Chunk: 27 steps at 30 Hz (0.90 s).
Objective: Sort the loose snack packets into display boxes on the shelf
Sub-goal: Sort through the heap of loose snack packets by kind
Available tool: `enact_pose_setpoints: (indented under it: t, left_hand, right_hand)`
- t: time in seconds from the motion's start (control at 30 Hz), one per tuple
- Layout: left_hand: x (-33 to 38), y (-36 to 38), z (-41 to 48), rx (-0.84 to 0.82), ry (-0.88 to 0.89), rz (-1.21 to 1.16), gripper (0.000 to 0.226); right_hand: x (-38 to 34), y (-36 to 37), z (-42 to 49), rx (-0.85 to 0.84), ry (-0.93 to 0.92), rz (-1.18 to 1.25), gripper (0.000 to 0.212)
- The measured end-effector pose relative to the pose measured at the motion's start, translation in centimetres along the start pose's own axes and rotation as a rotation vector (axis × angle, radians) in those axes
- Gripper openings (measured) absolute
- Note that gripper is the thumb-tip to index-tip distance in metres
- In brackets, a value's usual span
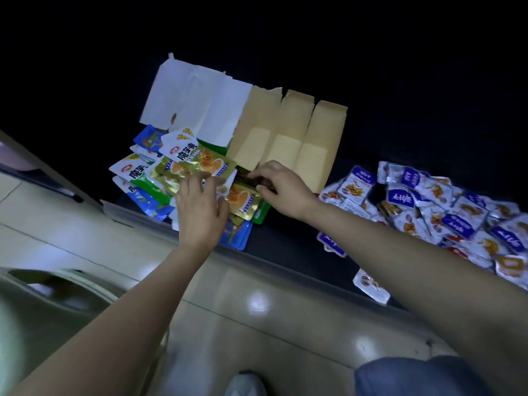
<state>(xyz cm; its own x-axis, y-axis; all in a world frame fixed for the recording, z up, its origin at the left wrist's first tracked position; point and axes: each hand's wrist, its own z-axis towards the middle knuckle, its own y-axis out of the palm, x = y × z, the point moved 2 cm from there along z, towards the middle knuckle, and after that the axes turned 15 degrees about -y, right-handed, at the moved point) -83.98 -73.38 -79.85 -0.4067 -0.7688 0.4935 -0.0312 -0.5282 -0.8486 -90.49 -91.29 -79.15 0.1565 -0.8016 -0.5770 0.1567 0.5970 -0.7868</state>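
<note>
On the dark shelf lies a loose heap of snack packets: gold ones, white and green ones and blue ones. My left hand rests flat on the heap, fingers spread over a gold packet. My right hand pinches dark packets at the mouth of the brown display box, whose flaps stand open. A white display box with open flaps stands to its left, behind the heap.
A big pile of purple and white packets fills the shelf at the right, with a few strays near the shelf's front edge. Below the shelf is a glossy tiled floor. A shoe shows at the bottom.
</note>
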Motion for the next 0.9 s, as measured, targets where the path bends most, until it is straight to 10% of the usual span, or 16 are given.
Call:
enact_pose_setpoints:
  t: [0.3,0.47,0.6,0.9]
  left_hand:
    - [12.8,7.7,-5.2,-0.281,0.304,-0.100,0.036]
    - [16.5,13.3,-9.5,-0.571,0.169,0.186,0.069]
    - [17.5,14.7,-11.0,-0.491,0.151,0.115,0.064]
    - [17.7,13.9,-11.6,-0.379,0.065,-0.164,0.069]
  right_hand:
    - [6.2,-8.8,-16.5,0.016,0.348,-0.132,0.028]
    - [8.2,-10.4,-24.6,-0.192,0.389,-0.317,0.064]
    - [9.4,-8.9,-28.9,-0.305,0.527,-0.286,0.084]
    - [11.3,-9.3,-30.7,0.030,0.555,-0.275,0.075]
